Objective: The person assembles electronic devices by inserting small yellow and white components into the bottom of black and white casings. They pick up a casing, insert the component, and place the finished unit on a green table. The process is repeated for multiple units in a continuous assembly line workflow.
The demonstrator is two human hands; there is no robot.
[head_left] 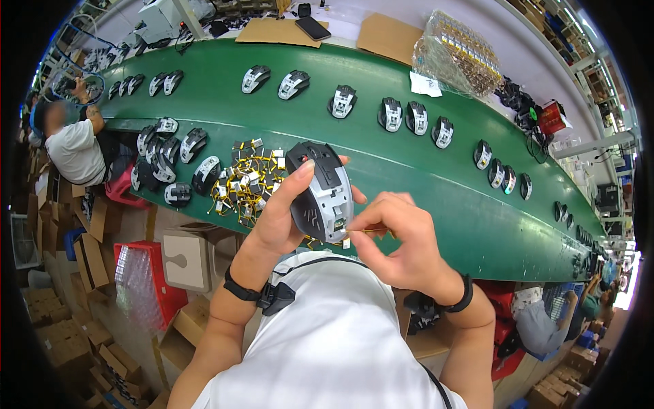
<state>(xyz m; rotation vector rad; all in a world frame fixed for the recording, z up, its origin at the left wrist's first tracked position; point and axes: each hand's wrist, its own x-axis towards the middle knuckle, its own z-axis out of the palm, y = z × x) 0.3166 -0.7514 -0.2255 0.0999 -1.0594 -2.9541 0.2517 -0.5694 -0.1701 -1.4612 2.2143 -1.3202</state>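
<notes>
My left hand (278,213) is wrapped round a black and grey computer mouse (320,184), tilted up above the bench with an opening in its lower end. At that end my right hand (403,238) pinches a thin yellowish wire (373,230). The wire's tip is at the opening; whether it is plugged in there is too small to tell. Beside my left hand lies a heap of small silvery battery packs (248,180) with yellow and dark leads. A few more of these show beneath the held mouse.
Several mice (161,151) are clustered left of the battery heap. Others stand in a row along the green bench (436,184), such as one mouse (343,101) ahead. Cardboard sheets (272,31) and a bagged stack of parts (458,58) lie behind. Co-workers (76,144) sit at both sides.
</notes>
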